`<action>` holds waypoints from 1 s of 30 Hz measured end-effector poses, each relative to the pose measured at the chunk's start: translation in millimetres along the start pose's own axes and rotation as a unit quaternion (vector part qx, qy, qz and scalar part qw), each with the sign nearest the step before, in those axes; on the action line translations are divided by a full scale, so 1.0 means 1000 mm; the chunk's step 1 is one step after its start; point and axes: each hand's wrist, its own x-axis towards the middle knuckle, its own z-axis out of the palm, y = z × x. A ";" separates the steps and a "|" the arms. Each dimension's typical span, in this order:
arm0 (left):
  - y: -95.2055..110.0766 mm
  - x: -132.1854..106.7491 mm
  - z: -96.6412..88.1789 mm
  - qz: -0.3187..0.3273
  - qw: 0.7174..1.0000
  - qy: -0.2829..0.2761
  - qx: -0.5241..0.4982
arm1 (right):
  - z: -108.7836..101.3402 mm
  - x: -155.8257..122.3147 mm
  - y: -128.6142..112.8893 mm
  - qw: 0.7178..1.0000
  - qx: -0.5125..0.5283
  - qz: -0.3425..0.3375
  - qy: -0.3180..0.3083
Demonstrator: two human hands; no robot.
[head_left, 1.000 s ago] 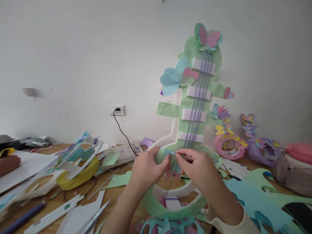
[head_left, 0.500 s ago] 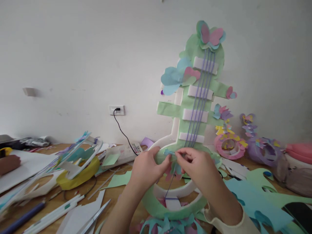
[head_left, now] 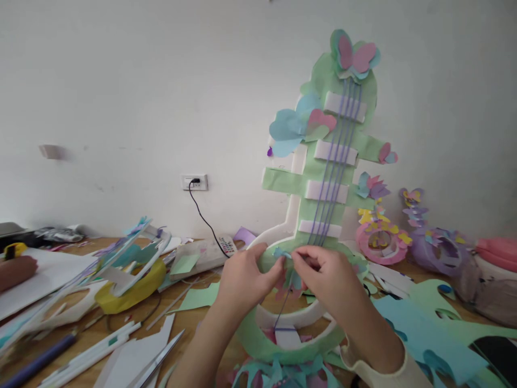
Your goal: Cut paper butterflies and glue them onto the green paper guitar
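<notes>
My right hand (head_left: 327,269) forms a narrow pinch at a small light-blue paper cutout (head_left: 281,252), before the green, paper-covered, guitar-shaped frame (head_left: 307,210). My left hand (head_left: 244,279) meets the cutout by thumb; its grip I cannot tell.

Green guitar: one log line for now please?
left hand: thumb by blue paper | right hand: pinched beside it | green guitar: tilted, purple strings over white bars

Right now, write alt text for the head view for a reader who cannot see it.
A person's left hand and right hand meet at a small blue piece on a large, green, guitar-shaped craft with purple strings. Around it, a wooden table is strewn with paper scraps, before a pale wall.
</notes>
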 end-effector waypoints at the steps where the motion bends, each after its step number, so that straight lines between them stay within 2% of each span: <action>1: 0.000 0.000 0.000 0.000 1.000 0.000 0.001 | -0.001 0.000 0.001 1.000 0.002 -0.007 -0.006; 9: -0.001 0.000 0.001 -0.004 1.000 -0.001 0.000 | -0.007 -0.002 0.002 0.998 -0.004 -0.049 -0.032; 20: 0.001 0.000 0.000 -0.006 1.000 -0.002 0.002 | -0.001 0.002 0.006 1.000 0.010 0.012 -0.016; 25: 0.001 0.000 0.000 -0.006 1.000 -0.001 0.011 | 0.000 0.000 -0.001 0.996 -0.071 -0.048 0.038; 30: 0.002 -0.001 0.001 -0.010 1.000 -0.002 0.010 | 0.003 -0.002 0.000 0.970 -0.161 -0.130 0.130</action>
